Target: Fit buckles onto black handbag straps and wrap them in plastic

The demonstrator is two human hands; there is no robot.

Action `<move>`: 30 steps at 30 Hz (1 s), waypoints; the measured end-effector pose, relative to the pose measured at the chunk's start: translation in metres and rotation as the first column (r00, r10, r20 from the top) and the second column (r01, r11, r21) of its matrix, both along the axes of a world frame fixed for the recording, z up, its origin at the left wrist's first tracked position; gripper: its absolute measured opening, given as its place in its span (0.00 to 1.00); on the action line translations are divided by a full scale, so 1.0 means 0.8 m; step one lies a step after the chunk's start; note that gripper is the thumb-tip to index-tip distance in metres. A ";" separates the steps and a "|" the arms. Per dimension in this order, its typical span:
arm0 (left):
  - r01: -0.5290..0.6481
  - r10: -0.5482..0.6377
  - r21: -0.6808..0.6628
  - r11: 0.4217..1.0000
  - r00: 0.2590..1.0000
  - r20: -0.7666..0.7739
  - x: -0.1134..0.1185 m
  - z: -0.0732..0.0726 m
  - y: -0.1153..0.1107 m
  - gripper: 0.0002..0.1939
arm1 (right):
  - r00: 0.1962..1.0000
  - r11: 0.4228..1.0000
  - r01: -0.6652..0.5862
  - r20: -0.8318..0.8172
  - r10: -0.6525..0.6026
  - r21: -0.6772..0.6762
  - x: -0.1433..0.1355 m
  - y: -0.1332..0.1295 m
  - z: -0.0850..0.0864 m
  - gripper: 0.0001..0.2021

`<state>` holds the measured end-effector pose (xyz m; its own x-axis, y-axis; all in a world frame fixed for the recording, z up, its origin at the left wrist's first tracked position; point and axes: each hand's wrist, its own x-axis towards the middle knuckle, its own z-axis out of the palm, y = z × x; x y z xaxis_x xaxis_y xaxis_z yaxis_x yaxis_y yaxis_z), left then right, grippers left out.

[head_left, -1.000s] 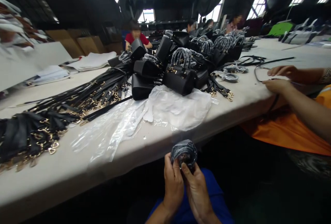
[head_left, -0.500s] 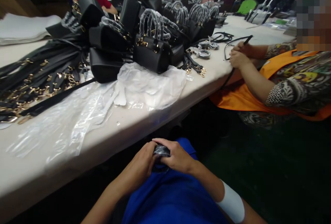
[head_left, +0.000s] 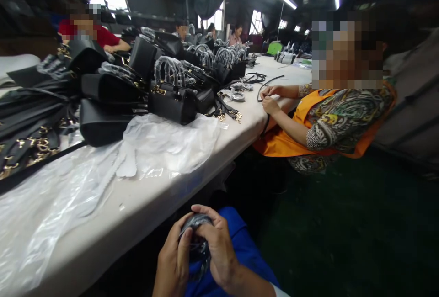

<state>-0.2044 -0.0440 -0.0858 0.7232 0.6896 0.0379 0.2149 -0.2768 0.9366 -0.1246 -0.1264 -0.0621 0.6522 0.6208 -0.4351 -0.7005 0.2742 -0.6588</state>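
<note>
Over my lap I hold a dark coiled strap [head_left: 196,220] wrapped in shiny clear film. My left hand [head_left: 175,253] is closed round its left side, thumb against the near face. My right hand [head_left: 218,247] grips the right side, its fingers over the top and partly in the coil. The lower part of the coil hangs between both palms, and the hands hide much of it. The table edge lies beyond, where a black handbag [head_left: 174,103] with film-wrapped handles stands on the tabletop.
Black handbags [head_left: 108,89] are piled on the white table [head_left: 144,196]. Straps with gold clasps [head_left: 36,148] lie left, crumpled plastic bags [head_left: 168,139] in front. Wrapped coils [head_left: 236,96] lie farther right. A co-worker in an orange apron [head_left: 284,139] handles a black strap at right; others sit behind.
My view has tilted up and turned right. Both hands have shifted round the coil, which shows more openly between them. The co-worker's hands remain at the strap.
</note>
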 end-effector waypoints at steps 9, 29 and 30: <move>-0.134 0.130 -0.125 0.983 0.991 -0.038 0.002 0.009 -0.034 0.28 | 0.999 0.998 0.033 0.022 -0.032 -0.051 0.003 -0.001 0.007 0.23; -0.183 0.105 -0.491 0.852 0.978 -0.182 -0.142 -0.021 -0.002 0.22 | 0.402 0.734 -0.491 0.625 0.669 -0.469 0.066 0.009 0.016 0.17; -0.187 0.108 -0.512 0.839 0.978 -0.179 -0.147 -0.030 -0.006 0.23 | 0.364 0.731 -0.478 0.647 0.670 -0.488 0.068 0.022 0.025 0.17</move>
<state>-0.3223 -0.0488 -0.1101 0.5821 0.6768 -0.4507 0.3506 0.2912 0.8901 -0.0702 -0.1086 -0.0419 0.2888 0.9477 -0.1359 0.1405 -0.1823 -0.9731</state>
